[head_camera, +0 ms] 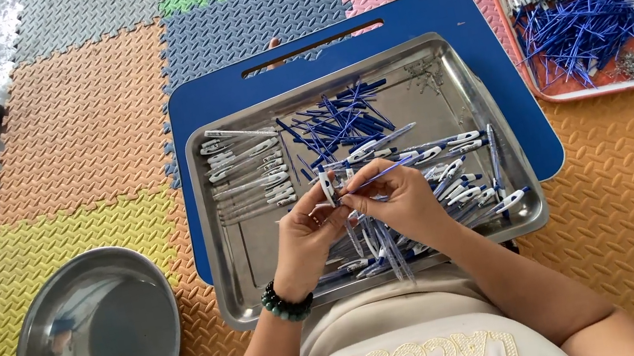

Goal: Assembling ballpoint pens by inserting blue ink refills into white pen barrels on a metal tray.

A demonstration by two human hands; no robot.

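While the left hand (304, 228) clamps a white pen barrel (327, 187), the right hand (394, 195) pinches a blue refill (385, 172): light, thin, bendy, probably slippery; grip near the tip.

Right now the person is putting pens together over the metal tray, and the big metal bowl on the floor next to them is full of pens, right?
Not quite. In the head view the metal bowl looks empty; the pen parts lie in the metal tray under both hands.

A white pen barrel (326, 186) stands near upright above the steel tray — a thin blue refill (385, 172) slants beside it.
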